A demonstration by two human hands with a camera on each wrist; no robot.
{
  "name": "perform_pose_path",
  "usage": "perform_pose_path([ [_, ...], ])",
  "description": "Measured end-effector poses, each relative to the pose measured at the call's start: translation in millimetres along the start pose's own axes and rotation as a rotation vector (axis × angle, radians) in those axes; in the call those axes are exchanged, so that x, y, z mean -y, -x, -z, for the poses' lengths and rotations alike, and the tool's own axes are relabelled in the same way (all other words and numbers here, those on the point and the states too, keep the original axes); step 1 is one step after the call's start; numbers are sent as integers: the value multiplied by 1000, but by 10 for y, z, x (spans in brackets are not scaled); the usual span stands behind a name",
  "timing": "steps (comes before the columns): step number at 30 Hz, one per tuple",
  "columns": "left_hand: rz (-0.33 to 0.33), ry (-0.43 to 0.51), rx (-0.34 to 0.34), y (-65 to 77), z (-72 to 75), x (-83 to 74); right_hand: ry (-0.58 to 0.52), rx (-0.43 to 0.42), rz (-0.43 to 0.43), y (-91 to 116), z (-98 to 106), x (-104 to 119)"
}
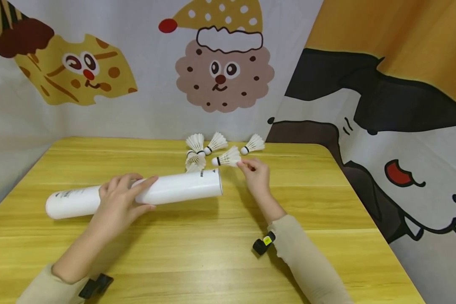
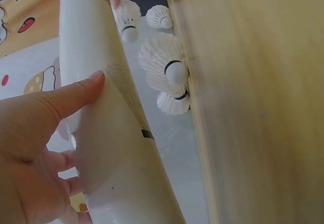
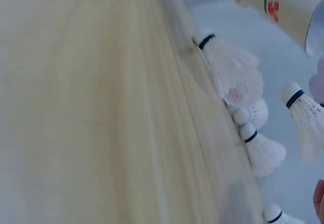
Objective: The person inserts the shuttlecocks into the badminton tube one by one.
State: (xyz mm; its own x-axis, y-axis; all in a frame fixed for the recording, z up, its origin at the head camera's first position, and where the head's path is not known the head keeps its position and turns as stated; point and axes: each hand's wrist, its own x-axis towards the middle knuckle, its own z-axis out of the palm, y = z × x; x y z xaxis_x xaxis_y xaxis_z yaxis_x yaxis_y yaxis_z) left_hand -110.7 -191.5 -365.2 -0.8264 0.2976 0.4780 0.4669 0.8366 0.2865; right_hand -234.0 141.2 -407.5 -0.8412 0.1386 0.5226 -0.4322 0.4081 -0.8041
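Beige sleeves [image 1: 309, 264] are seen nearest. White tube [image 1: 182, 188] is gripped mid-length by the left hand [image 1: 118, 204], held tilted above the counter [image 1: 213, 253], right end higher. Shuttlecock [image 1: 229, 157] is pinched at its skirt by the right hand [image 1: 256, 175], near that end. Progress, judged: one lifted, not yet inserted; at least four loose shuttlecocks [image 1: 252, 144] left on the counter. Tube contents can't be seen.
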Motion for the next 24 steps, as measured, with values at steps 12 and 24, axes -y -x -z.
perform_pose_path([
  [12, 7, 8, -1, 1, 5, 10, -111, 3, 128, 280, 322, 505],
  [24, -10, 3, -14, 6, -8, 28, -122, -1, 161, 388, 511, 620],
])
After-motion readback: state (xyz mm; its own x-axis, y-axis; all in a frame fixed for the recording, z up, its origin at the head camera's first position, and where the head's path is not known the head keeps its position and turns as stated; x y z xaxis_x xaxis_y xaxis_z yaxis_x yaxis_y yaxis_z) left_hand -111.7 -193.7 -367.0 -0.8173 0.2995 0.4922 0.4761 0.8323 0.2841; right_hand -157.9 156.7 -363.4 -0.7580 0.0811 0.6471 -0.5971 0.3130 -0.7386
